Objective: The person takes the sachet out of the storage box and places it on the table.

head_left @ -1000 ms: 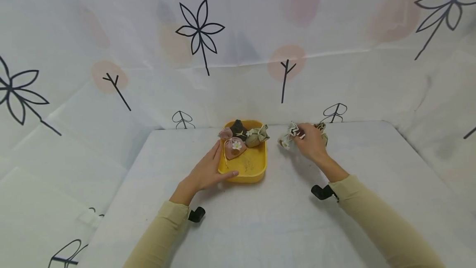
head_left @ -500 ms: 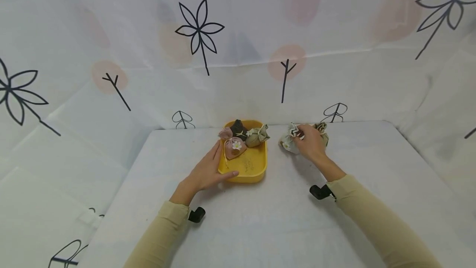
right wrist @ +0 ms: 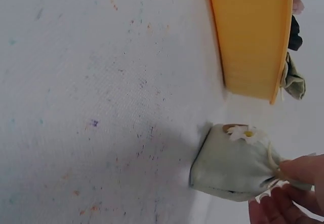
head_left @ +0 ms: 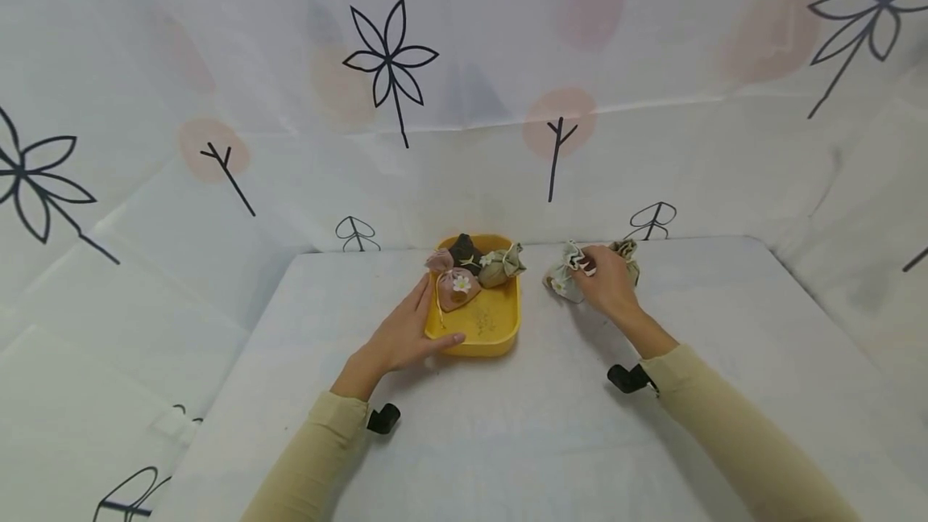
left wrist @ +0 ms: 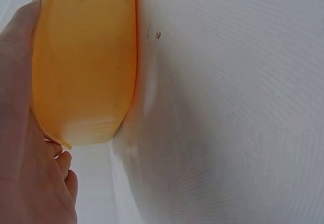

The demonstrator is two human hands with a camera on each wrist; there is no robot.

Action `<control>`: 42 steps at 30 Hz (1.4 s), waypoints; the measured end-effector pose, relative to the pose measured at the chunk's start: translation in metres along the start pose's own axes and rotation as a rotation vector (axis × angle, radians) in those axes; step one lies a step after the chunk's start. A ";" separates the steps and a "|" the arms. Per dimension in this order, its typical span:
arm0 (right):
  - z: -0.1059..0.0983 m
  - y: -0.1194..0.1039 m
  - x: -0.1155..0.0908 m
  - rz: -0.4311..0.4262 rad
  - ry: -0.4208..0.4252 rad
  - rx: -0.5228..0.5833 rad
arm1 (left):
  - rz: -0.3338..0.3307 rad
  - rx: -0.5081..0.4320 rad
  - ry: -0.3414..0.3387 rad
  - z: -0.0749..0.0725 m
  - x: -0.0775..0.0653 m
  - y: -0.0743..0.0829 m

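A yellow plastic bin (head_left: 484, 325) stands near the far table edge. My left hand (head_left: 395, 333) rests on its near left corner, fingers along the left side and thumb across the front rim; the left wrist view shows the hand against its outer wall (left wrist: 86, 67). To the bin's right, my right hand (head_left: 607, 276) pinches the gathered neck of a pale grey-green drawstring pouch (right wrist: 230, 163) with a white daisy on it. The pouch hangs upright, its bottom close to the tablecloth. Inside the bin lie a pink pouch (head_left: 457, 288), a dark pouch (head_left: 464, 252) and an olive pouch (head_left: 500, 266).
Another olive pouch (head_left: 632, 264) sits just behind my right hand, partly hidden by it. A white cloth (head_left: 493, 433) covers the table. A printed white sheet (head_left: 464, 167) rises right behind the far edge.
The pale pouch has shifted very slightly and hangs straighter in my right hand's pinch. My left hand and the bin have stayed in place.
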State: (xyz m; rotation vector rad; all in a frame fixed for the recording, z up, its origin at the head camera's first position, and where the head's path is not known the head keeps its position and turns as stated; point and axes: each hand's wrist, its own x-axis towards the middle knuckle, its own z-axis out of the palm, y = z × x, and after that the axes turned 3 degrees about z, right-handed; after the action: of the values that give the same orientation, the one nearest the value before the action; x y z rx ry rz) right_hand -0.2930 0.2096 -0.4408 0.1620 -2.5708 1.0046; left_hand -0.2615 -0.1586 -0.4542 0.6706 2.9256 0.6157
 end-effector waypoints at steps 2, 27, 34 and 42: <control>-0.003 -0.001 -0.002 -0.007 0.002 0.003 | 0.004 -0.003 -0.001 0.000 0.000 0.000; -0.018 -0.044 -0.018 -0.118 0.002 0.102 | 0.016 0.011 -0.002 0.000 0.001 -0.001; -0.002 -0.065 -0.014 -0.114 -0.105 0.155 | 0.018 0.011 0.002 0.002 0.002 -0.005; 0.025 -0.092 -0.008 -0.134 -0.273 0.227 | 0.012 0.000 -0.003 0.000 0.002 -0.004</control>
State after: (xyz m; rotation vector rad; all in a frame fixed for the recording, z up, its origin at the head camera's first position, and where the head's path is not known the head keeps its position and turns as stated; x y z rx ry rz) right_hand -0.2709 0.1244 -0.4032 0.5607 -2.6312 1.2983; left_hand -0.2650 -0.1609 -0.4562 0.6891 2.9206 0.6160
